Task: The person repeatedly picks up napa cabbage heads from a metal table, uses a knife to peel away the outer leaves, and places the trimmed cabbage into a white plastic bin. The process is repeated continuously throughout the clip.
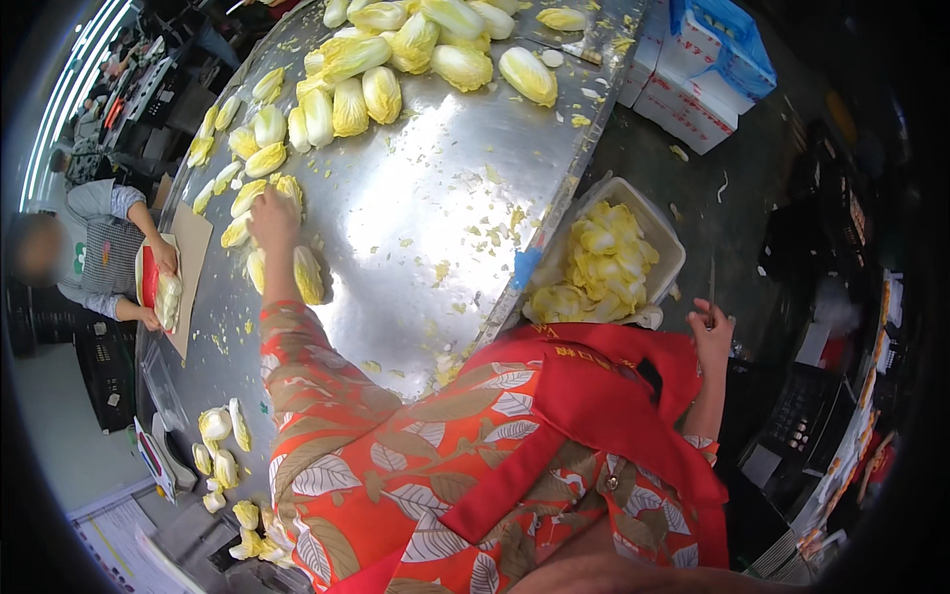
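Observation:
My left hand (274, 220) reaches across the metal table (396, 228) and closes over a yellow-white napa cabbage (288, 188) in a small group there. Its fingertips are partly hidden among the heads. Another napa cabbage (308, 276) lies beside my left wrist. Off the table's right side, my right hand (712, 335) is closed around a knife (712, 272), whose thin blade points away from me. The knife's handle is mostly covered by my fingers. Between my right hand and the table stands a white bin (669, 243) with loose yellow cabbage leaves (609, 259).
A large pile of napa cabbages (416, 45) covers the table's far end. Leaf scraps lie scattered over the metal. At the left, a co-worker (104, 238) handles pale cabbage in a red-and-white tray (151, 277). White boxes (688, 109) stand at far right.

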`<state>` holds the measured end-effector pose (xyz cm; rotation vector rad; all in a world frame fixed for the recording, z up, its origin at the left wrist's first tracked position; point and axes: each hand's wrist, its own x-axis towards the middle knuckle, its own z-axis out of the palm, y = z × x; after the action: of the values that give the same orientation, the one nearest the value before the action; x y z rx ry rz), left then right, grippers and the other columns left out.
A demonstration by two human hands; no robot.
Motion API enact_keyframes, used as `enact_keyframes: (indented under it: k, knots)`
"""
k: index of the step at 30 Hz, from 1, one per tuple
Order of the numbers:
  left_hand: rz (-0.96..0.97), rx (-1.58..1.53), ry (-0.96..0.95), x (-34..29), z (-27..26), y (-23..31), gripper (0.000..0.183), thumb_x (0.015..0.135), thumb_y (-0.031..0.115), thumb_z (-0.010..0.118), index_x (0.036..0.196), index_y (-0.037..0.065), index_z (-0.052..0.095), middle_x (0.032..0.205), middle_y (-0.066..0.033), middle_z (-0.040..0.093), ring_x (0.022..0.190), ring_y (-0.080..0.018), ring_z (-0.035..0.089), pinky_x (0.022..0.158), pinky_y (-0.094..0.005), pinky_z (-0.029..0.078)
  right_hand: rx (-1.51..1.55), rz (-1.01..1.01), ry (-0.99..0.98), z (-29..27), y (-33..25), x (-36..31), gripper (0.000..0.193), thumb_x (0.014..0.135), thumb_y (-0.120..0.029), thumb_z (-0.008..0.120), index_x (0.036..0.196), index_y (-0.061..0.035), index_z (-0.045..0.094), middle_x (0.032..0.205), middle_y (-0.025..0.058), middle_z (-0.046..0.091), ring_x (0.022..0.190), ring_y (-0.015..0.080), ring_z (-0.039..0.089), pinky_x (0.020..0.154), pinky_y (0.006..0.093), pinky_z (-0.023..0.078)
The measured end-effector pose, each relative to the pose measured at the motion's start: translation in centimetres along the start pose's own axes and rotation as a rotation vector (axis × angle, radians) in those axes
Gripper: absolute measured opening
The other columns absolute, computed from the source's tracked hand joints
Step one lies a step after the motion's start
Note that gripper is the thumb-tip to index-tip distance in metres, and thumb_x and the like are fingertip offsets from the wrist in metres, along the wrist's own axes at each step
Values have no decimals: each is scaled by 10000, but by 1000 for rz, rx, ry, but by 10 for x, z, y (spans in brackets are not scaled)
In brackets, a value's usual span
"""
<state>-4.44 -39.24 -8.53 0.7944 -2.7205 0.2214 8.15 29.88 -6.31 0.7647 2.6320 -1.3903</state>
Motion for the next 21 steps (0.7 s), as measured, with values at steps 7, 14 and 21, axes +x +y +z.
enact_keyframes:
  k: [7,14,21]
  knots:
    - [-41,24,-84,52,31,-15,783,741,384,714,1398,142,364,1414,-187,384,1347,-383,283,1073,-544,256,-15,-7,-78,12,-4,0,288,828,-64,615,1107,10,605,693,7,547,515,54,454,469,216,370]
    - [147,-166,-77,99,83,79,891,691,291,746,1432,150,274,1325,-215,450,1229,-379,428,1030,-435,359,-103,87,-43,4,-9,-5,273,816,-37,617,1085,4,613,675,6,543,493,55,452,451,219,373]
    - [61,-69,-12,121,89,116,832,709,222,721,1416,203,284,1170,-170,515,1148,-320,490,997,-537,342,-163,126,-64,5,-6,-12,267,815,-48,628,1078,-1,616,703,13,576,515,58,482,457,220,401]
